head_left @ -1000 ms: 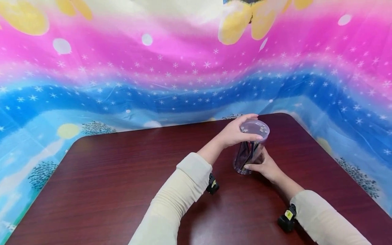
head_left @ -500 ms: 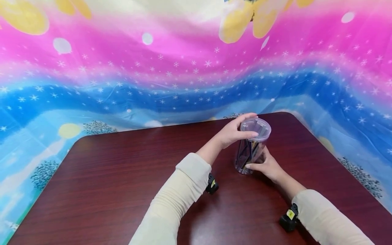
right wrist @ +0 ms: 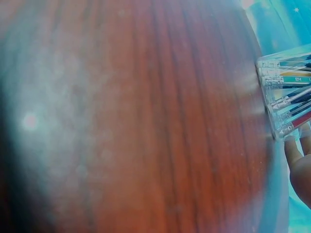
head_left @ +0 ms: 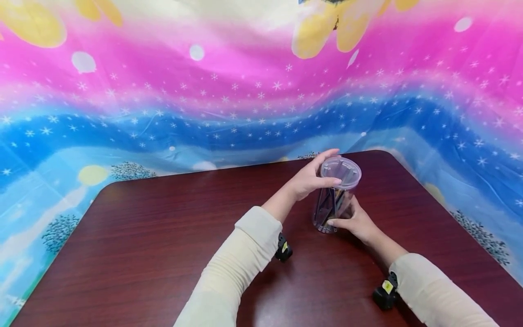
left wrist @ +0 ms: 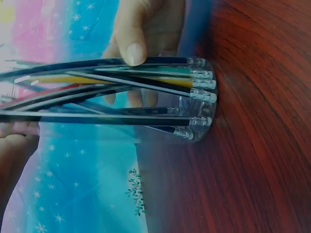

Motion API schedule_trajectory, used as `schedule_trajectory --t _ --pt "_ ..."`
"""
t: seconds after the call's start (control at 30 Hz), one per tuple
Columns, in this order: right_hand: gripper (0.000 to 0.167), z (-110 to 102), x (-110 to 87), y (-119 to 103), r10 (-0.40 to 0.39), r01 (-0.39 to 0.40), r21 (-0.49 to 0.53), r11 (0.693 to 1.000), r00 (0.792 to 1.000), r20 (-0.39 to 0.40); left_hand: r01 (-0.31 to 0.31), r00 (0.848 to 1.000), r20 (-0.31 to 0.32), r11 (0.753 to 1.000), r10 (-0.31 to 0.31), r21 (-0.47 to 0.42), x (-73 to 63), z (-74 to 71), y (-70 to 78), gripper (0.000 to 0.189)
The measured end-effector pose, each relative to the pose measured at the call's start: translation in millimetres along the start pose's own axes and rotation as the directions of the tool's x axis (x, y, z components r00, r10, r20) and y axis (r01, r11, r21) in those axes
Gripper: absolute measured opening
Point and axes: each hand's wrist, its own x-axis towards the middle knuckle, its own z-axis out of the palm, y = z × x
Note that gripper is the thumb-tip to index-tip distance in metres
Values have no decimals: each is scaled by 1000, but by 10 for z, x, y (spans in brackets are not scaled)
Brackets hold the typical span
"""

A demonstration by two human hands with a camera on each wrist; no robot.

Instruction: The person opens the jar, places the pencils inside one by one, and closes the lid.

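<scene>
A clear plastic jar (head_left: 325,204) stands upright at the right part of the table, with a round see-through lid (head_left: 341,172) on top. Inside it lean several pencils (left wrist: 160,120), mostly dark, with one yellow and some red and green, their white eraser ends down at the jar's bottom. My left hand (head_left: 309,181) grips the lid from the left, thumb along the near rim and fingers around the far side. Lower down, my right hand (head_left: 359,222) holds the jar's body from the right, thumb at the front. The right fingers behind the jar are partly hidden in the head view.
The dark reddish wood table (head_left: 163,236) has its back edge just behind the jar. A printed pink and blue cloth (head_left: 245,100) hangs behind and along the sides. Small black cameras (head_left: 385,294) sit at both wrists.
The left thumb and fingers have slid slightly back to the left along the lid's rim. The lid's markings look turned, and the jar has shifted a touch right. The right hand keeps its hold.
</scene>
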Motion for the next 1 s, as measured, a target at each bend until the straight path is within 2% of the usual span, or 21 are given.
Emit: schedule_trajectory --t 0.03,0.1,0.17,0.2,0.27,0.3,0.37,0.4,0.47,0.53,0.63,0.67,0.77,0.9,1.0 --pt "65 0 -1 3 0 0 0 1000 1000 1 -4 1000 -18 997 5 74 3 9 -5 74" --pt "70 4 -3 8 1 -2 10 1000 1000 5 4 997 -72 977 12 214 7 26 -19 80" --pt "68 7 -4 12 -3 2 15 1000 1000 8 15 994 -111 959 18 281 13 29 -37 86" --pt "66 9 -3 13 -3 3 13 1000 1000 6 8 994 -107 970 19 241 16 25 -46 86" --pt "58 12 1 13 -5 5 14 1000 1000 2 -3 997 -76 995 10 95 8 6 -54 81" --pt "55 12 2 12 -5 5 9 1000 1000 -2 -4 999 -52 1000 5 17 3 -5 -57 78" --pt "52 10 3 12 -4 4 -3 1000 1000 -8 -1 1000 -2 993 0 -114 -7 -22 -57 75" --pt "51 9 4 10 1 -1 -7 1000 1000 -12 0 1000 8 990 1 -142 -13 -24 -55 74" --pt "51 5 0 10 6 -6 -12 1000 1000 -15 -11 1000 -4 995 11 -97 -19 -13 -57 76" --pt "54 1 -5 13 6 -6 -8 1000 1000 -13 -26 999 -46 1000 26 -3 -17 13 -63 78" --pt "55 -5 -5 16 6 -6 0 1000 1000 -9 -16 992 -123 989 34 147 -17 52 -79 77" --pt "55 -7 -3 16 7 -7 0 1000 1000 -7 -12 991 -132 987 33 162 -17 59 -82 75" --pt "51 -8 4 12 4 -4 -7 1000 1000 -9 -10 994 -106 996 20 93 -21 54 -74 66" --pt "51 -6 -2 7 8 -8 -7 1000 1000 -10 8 1000 5 996 -8 -84 -29 18 -47 65" --pt "61 -2 -17 12 14 -14 7 1000 1000 -1 14 999 35 995 -10 -102 -25 6 -44 73"
